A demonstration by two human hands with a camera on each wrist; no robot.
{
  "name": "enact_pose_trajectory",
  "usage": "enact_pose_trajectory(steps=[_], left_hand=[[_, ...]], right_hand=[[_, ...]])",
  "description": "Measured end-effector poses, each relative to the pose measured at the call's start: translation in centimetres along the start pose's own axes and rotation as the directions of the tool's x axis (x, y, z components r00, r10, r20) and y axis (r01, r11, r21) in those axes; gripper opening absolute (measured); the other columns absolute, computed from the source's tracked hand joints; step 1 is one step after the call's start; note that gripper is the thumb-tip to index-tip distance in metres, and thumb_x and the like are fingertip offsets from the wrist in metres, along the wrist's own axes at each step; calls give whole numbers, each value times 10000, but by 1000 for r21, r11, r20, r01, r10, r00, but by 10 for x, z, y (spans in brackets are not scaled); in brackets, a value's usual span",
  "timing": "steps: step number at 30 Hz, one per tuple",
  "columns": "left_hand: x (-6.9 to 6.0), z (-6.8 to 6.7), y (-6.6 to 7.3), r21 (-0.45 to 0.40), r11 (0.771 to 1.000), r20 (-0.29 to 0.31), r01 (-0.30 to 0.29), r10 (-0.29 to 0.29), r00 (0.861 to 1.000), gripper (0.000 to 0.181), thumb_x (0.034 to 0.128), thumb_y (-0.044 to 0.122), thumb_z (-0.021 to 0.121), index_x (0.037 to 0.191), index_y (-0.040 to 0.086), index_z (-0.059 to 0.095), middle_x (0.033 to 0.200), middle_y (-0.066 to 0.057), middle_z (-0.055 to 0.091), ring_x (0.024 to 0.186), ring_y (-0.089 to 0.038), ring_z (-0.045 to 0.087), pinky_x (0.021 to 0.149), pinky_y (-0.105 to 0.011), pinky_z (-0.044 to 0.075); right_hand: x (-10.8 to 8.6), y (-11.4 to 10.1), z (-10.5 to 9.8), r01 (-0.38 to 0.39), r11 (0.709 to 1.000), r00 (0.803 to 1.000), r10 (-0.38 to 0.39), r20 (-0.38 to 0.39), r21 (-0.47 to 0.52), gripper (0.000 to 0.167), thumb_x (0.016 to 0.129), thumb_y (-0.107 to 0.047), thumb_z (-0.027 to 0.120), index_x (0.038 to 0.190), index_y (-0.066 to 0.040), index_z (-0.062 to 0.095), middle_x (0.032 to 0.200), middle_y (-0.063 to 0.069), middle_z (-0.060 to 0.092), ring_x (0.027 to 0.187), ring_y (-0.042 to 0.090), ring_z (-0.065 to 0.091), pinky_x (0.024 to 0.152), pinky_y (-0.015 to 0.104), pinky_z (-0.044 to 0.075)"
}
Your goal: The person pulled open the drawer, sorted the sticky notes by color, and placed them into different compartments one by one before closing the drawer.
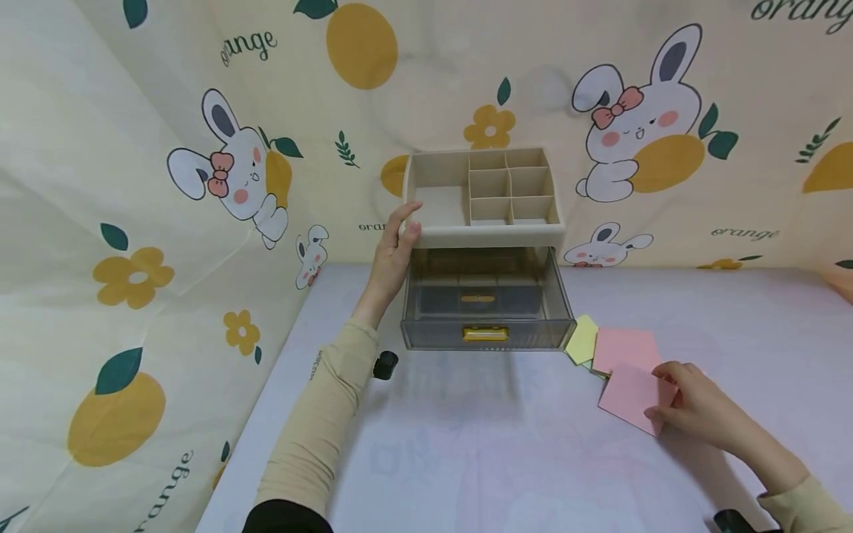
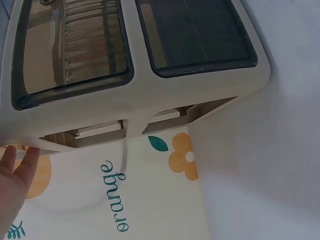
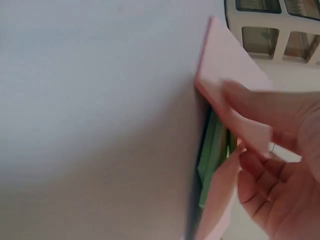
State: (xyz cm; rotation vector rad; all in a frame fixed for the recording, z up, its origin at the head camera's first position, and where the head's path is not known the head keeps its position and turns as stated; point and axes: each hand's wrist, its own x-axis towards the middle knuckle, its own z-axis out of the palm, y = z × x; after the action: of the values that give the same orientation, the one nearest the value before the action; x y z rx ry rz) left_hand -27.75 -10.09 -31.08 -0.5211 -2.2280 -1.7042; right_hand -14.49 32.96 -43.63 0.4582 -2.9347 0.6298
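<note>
A white desk organizer (image 1: pixel 486 237) stands at the back with its grey transparent drawer (image 1: pixel 433 334) pulled out. My left hand (image 1: pixel 393 259) rests on the organizer's upper left edge; the left wrist view shows its fingertips at the side rim. On the right, my right hand (image 1: pixel 696 407) pinches a pink sticky-note pad (image 1: pixel 633 396) between thumb and fingers, its near edge raised. Another pink pad (image 1: pixel 626 348) lies behind it, with a yellow pad (image 1: pixel 583 339) to the left. In the right wrist view green pads (image 3: pixel 212 155) show beneath the held pink pad (image 3: pixel 230 70).
Small compartments (image 1: pixel 489 211) divide the organizer's top. A black object (image 1: pixel 385 365) is beside the left sleeve. Cloth printed with rabbits and oranges (image 1: pixel 453 44) hangs behind and at the left of the pale table (image 1: pixel 466 444).
</note>
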Motion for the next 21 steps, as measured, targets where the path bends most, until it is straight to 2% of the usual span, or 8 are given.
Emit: enact_pose_trajectory(steps=[2,5,8,11,16,19,21], left_hand=[[3,1,-8,-1,1000,-2,-6,6,1000,406,966,195,395,1370,151,399,1497,-62,335,1403,-233,274,1137,-453,213],[7,2,-20,2,1000,-8,-16,16,1000,407,966,249,405,1370,209,407,1495,-10,343,1398,-194,283,1133,-448,221],[7,3,-24,9,999,-15,-33,33,999,412,958,286,407,1366,229,411,1488,5,352,1393,-181,292,1128,-450,232],[7,3,-25,12,999,-24,-47,47,999,418,950,297,409,1362,227,416,1480,4,363,1389,-185,298,1125,-458,235],[7,3,-24,11,999,-27,-50,50,998,409,958,281,405,1361,216,415,1478,3,366,1383,-181,308,1125,-448,240],[7,3,-23,10,999,-22,-45,45,999,403,967,256,404,1367,212,410,1484,-5,359,1386,-186,305,1128,-445,235],[7,2,-23,7,999,-20,-40,40,999,403,971,249,402,1373,210,406,1491,-10,350,1391,-195,296,1132,-448,227]], right_hand=[[-1,-2,-1,-5,1000,999,6,-39,10,408,738,-130,749,1045,6,518,828,74,581,629,-42,389,529,212,341],[-2,-5,-5,-47,999,997,49,-61,26,247,849,-153,651,1050,-72,532,745,-7,588,579,-80,375,508,208,325],[-4,-9,-13,-86,994,993,91,-75,63,169,886,-196,611,1038,-125,594,652,-78,563,551,-53,421,511,204,328],[-4,-11,-21,-119,985,988,130,-80,128,180,890,-206,608,1045,-119,635,638,-125,591,576,-46,507,525,187,379],[-5,-16,-40,-195,947,972,221,-77,255,249,900,-247,593,1091,-89,618,746,-209,650,659,-59,583,574,152,436],[-3,-19,-52,-210,915,953,271,-139,345,186,904,-240,587,1057,-138,613,758,-263,633,662,-65,578,570,143,435],[1,-23,-61,-164,894,937,273,-218,417,133,902,-174,586,1030,-152,617,761,-275,628,648,-58,574,570,127,441]])
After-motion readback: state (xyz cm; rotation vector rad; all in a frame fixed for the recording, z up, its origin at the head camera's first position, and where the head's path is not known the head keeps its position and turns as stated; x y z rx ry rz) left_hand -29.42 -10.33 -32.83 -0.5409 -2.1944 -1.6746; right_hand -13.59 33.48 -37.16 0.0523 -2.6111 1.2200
